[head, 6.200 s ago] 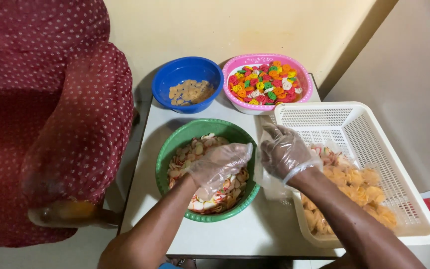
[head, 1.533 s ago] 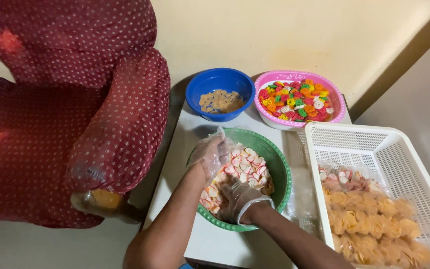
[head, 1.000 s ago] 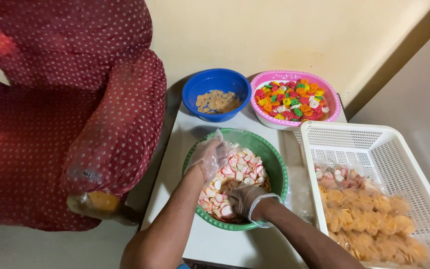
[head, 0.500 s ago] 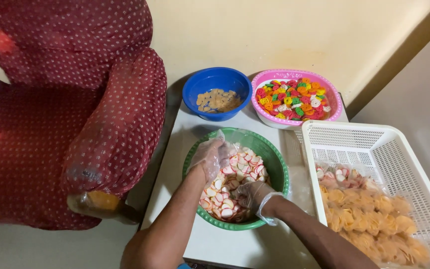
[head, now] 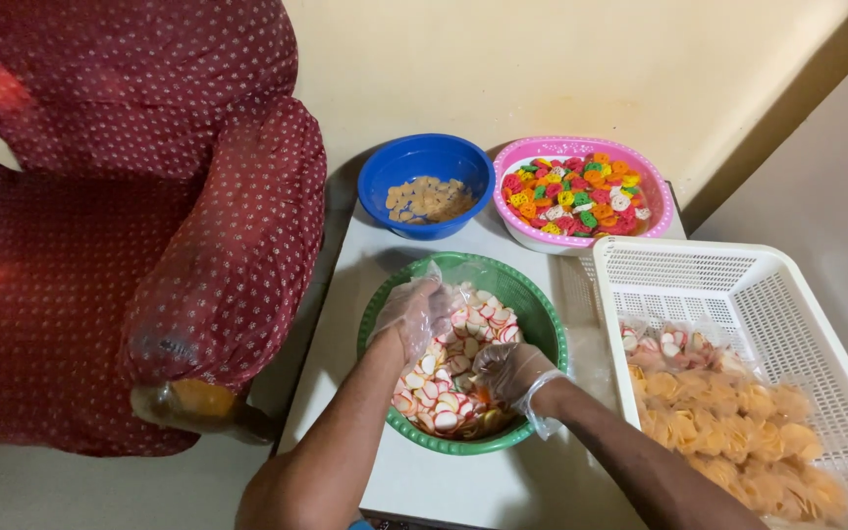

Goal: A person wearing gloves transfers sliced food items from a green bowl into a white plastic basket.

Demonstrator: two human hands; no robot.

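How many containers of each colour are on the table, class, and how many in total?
Blue bowl: 1
Pink bowl: 1
Green bowl: 1
White basket: 1
Total: 4

A small white table (head: 375, 294) carries a green bowl (head: 542, 324), blue bowl (head: 395, 186), pink bowl (head: 527, 221) and white basket (head: 768, 285).

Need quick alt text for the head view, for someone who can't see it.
Both gloved hands, left hand and right hand, reach into a green bowl of red-and-white crackers. Behind stand a blue bowl and pink bowl; a white basket sits right.
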